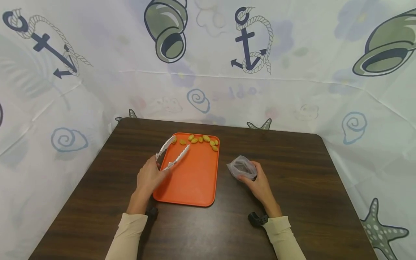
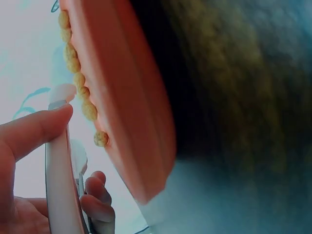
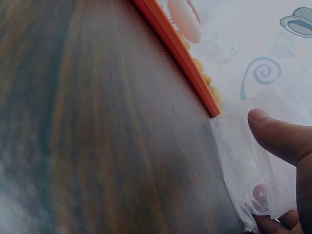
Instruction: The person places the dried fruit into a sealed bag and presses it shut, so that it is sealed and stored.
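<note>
An orange tray lies on the dark wooden table, with several golden nuggets along its far edge. My left hand grips white tongs at the tray's left side; the tong arms stand apart and point toward the nuggets. In the left wrist view the tongs run through my fingers, with the nuggets on the tray behind. My right hand holds a small clear plastic bag on the table right of the tray. In the right wrist view thumb and fingers pinch the bag.
The dark wooden table has rounded far corners and is enclosed by a white curtain printed with anchors, shells and starfish. Wrist cameras are strapped on both forearms. Bare tabletop lies right of the bag and in front of the tray.
</note>
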